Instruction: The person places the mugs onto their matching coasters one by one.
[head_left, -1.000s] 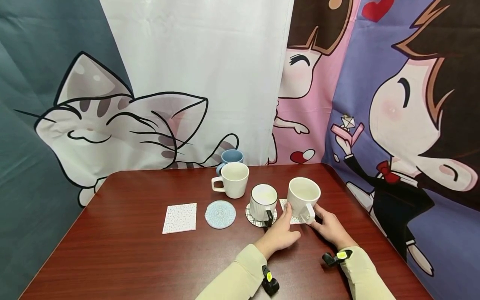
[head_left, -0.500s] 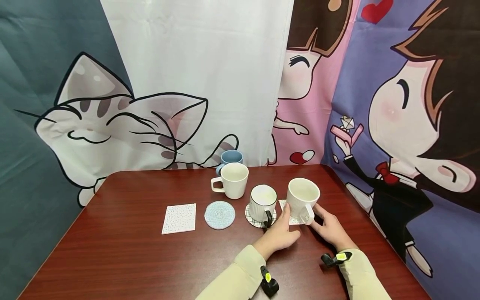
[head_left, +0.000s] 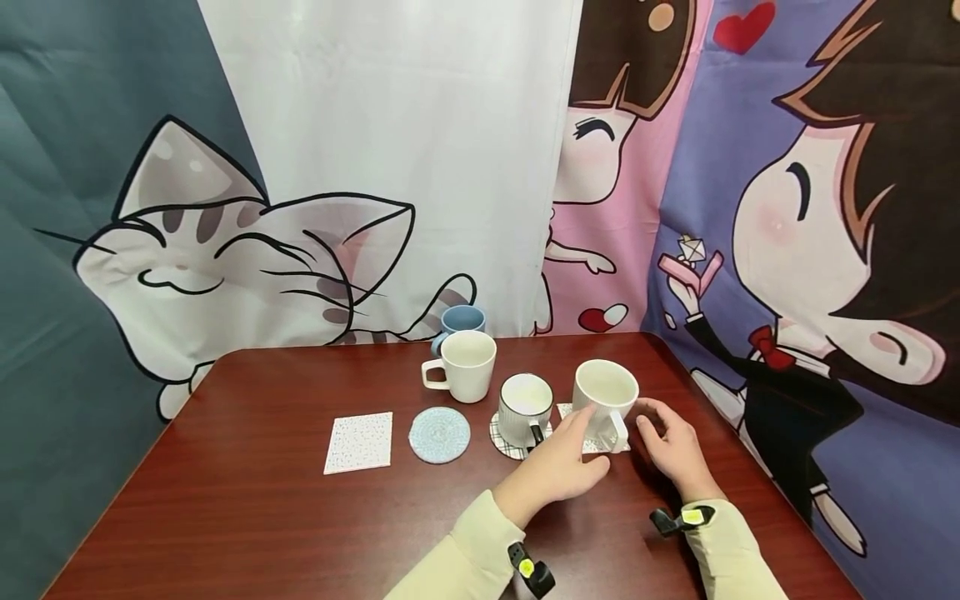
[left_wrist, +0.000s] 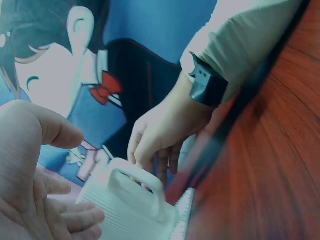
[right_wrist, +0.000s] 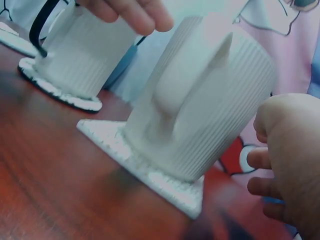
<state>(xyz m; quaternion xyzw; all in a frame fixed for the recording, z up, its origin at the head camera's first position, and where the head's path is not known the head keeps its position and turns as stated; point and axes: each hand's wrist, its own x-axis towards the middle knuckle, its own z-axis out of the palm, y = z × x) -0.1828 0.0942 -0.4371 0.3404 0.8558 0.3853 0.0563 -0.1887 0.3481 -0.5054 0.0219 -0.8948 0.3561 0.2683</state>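
Observation:
A cream ribbed mug (head_left: 604, 390) stands upright on a square speckled coaster (right_wrist: 170, 186), its handle toward me. My left hand (head_left: 557, 468) is just left of the mug, fingers extended and thumb apart; in the left wrist view its fingers (left_wrist: 80, 220) overlap the mug's side. On the right, my right hand (head_left: 677, 446) is loosely bent beside the mug, with a gap between them in the right wrist view. Left of these, a black-rimmed ribbed mug (head_left: 522, 414) with a black handle sits on a round checked coaster (head_left: 504, 448); my left hand partly covers its handle.
Farther back stand a white mug (head_left: 471, 367) and, partly behind it, a blue mug (head_left: 462, 317). To the left lie a round light-blue coaster (head_left: 439, 435) and a square speckled coaster (head_left: 358, 443) on the reddish-brown table (head_left: 247, 517). A printed cloth (head_left: 420, 125) hangs behind.
Both hands held the cream mug earlier. They have now let go: the right hand has drawn off to the right and the left fingers have loosened. The mug stays on its coaster.

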